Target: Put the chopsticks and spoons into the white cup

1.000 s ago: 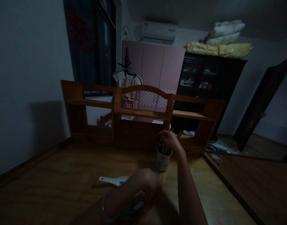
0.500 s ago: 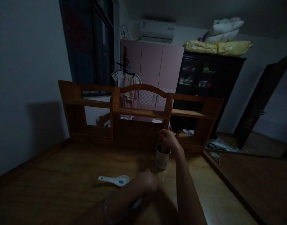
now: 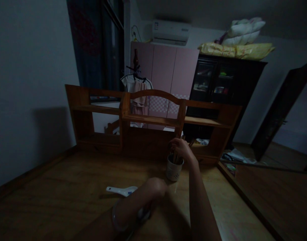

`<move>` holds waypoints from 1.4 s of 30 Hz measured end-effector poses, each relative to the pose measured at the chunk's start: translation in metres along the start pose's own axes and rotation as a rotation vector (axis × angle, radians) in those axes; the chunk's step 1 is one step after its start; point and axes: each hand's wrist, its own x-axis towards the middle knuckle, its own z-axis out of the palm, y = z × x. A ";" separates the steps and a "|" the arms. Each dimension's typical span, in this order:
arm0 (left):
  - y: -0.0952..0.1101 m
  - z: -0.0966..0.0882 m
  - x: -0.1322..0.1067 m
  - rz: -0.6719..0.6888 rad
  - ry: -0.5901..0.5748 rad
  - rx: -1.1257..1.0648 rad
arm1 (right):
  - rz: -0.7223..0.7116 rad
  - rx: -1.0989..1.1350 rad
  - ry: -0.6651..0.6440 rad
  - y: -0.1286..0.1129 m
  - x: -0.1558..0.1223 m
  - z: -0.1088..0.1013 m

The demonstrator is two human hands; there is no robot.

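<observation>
My right hand [image 3: 180, 147] reaches over a pale utensil holder [image 3: 174, 170] with a dotted pattern, which stands upright on the wooden desk [image 3: 75, 187]. Its fingers are bent together at the holder's mouth, beside several chopsticks [image 3: 177, 158]; what they pinch is too dark to make out. Nearer to me, my left hand [image 3: 157, 190] is curled downward with its fingers mostly hidden. A small white and dark object [image 3: 143, 214] shows beneath that hand, its kind unclear. A white spoon [image 3: 120, 190] with a blue motif lies left of it, its bowl partly covered by my left arm.
A wooden shelf unit [image 3: 153, 118] runs along the desk's far side, behind the holder. The wall [image 3: 30, 100] borders the desk on the left, and a raised wooden edge [image 3: 243, 192] on the right. A pink wardrobe [image 3: 163, 67] and a dark cabinet [image 3: 226, 80] stand beyond.
My left hand has shifted slightly up and left, covering more of the spoon's bowl, and the white object under it shows more. My right hand stays at the holder. The view has moved slightly.
</observation>
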 end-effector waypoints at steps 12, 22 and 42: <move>-0.017 -0.055 -0.074 0.220 0.144 -0.129 | -0.003 0.025 0.055 -0.017 -0.003 -0.016; -0.037 -0.071 -0.115 0.179 0.439 -0.221 | -0.099 0.308 -0.071 -0.080 -0.007 -0.035; -0.010 -0.101 -0.156 0.331 0.882 -0.497 | -0.015 0.540 -0.702 -0.125 -0.031 -0.049</move>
